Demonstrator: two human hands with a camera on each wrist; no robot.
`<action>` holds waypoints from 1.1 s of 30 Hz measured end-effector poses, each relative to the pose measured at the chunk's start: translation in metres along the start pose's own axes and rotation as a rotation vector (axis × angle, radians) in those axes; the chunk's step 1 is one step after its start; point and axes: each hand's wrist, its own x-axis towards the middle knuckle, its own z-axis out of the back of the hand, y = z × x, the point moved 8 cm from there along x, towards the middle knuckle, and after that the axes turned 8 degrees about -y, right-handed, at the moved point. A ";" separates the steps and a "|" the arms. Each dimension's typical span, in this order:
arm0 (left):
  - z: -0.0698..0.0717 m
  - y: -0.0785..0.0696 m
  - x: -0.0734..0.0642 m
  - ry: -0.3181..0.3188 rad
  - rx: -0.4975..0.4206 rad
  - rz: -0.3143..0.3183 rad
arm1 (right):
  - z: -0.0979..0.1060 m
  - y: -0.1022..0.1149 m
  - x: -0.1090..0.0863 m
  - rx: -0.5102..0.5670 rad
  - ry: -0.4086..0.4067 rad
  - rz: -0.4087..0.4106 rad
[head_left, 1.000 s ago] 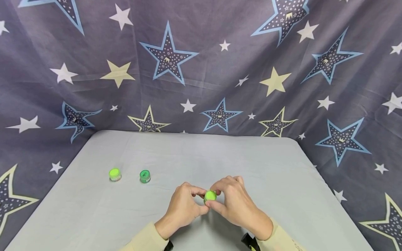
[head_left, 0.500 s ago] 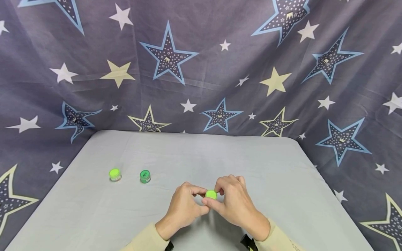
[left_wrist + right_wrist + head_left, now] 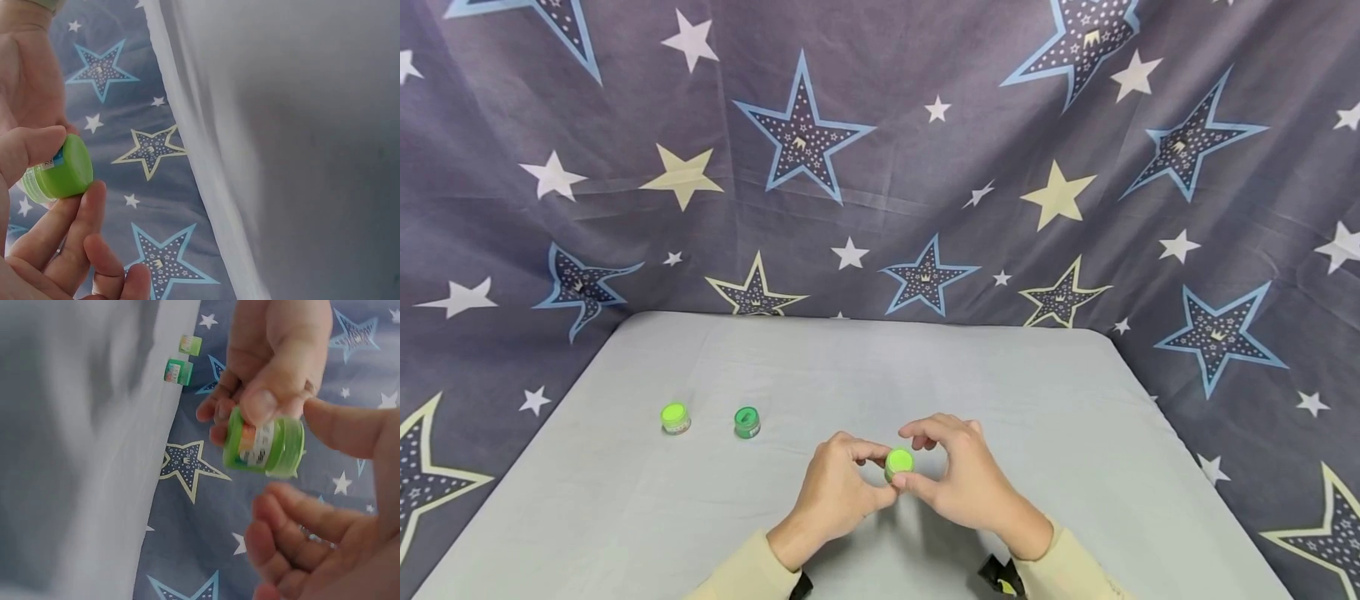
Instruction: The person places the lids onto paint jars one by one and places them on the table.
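A small green jar with a bright lime lid [image 3: 899, 461] is between my hands, just above the table. My left hand [image 3: 838, 487] pinches it between thumb and fingers. The left wrist view shows the jar [image 3: 72, 169] under the left thumb, its far side against the fingertips. My right hand [image 3: 970, 475] is spread around the lid, thumb tip close to its rim and fingers lifted away. In the right wrist view, a gap lies between the right fingers [image 3: 281, 519] and the jar [image 3: 253, 445], whose printed label faces this camera.
Two more small jars stand on the grey-covered table [image 3: 1037, 400] at left: one lime-lidded jar [image 3: 675, 418] and one darker green jar [image 3: 747, 422]. A star-patterned curtain [image 3: 880, 167] hangs behind the table and along both its sides.
The right fingers have come off the lid and opened outward, the thumb staying near it. The jar has shifted slightly; the left hand keeps its pinch. The two far jars stay put.
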 end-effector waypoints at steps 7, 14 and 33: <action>0.001 -0.001 0.001 -0.011 0.011 -0.022 | -0.001 -0.004 0.002 0.159 0.084 0.005; 0.002 -0.001 0.001 -0.006 0.003 -0.006 | -0.004 -0.006 0.002 0.242 0.110 -0.011; 0.004 -0.002 0.002 -0.020 0.015 -0.005 | -0.005 -0.008 0.002 0.198 0.069 -0.093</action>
